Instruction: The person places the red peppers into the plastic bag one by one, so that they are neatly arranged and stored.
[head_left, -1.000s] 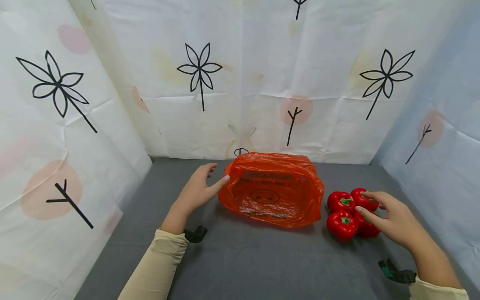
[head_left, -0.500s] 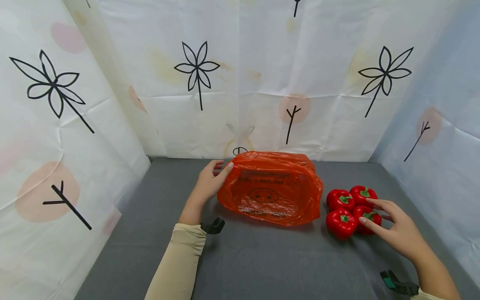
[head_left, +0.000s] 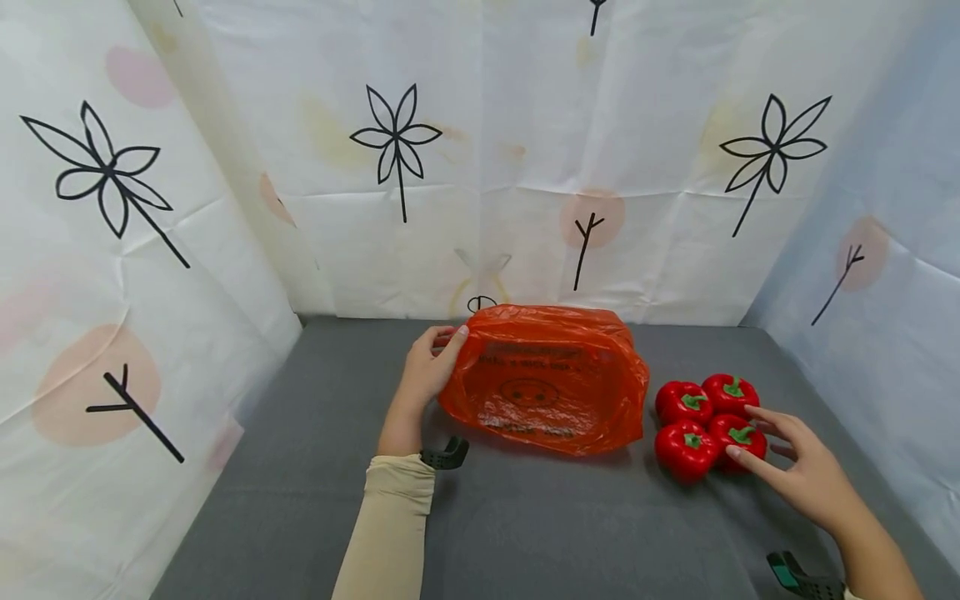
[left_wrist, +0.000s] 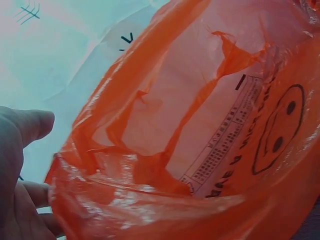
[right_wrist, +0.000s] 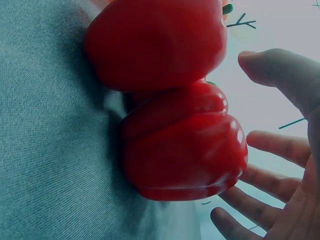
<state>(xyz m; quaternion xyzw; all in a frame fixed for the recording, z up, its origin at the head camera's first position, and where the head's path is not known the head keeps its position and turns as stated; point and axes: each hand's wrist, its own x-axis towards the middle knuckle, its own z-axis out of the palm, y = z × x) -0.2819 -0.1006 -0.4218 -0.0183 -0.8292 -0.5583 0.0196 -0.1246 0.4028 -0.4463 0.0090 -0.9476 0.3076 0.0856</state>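
An orange-red plastic bag (head_left: 540, 392) with black print lies on the grey table, its mouth facing me. At its left edge is my left hand (head_left: 426, 367), thumb raised apart from the film. In the left wrist view the fingers (left_wrist: 37, 192) reach behind the bag's edge; whether they touch it I cannot tell. Several red bell peppers with green stems stand grouped to the right of the bag. Over the right side of the near right bell pepper (head_left: 737, 442), my right hand (head_left: 806, 471) spreads its thumb and fingers. The right wrist view shows fingertips beside that pepper, not curled round it.
The grey tabletop (head_left: 562, 525) runs back to a white printed cloth (head_left: 480, 167), with more cloth along the left and right sides. Black straps (head_left: 447, 454) are worn on both wrists.
My left hand has moved right, up to the bag's left edge. The right hand has drawn slightly right and nearer me, to the near right pepper. The bag and peppers keep their places.
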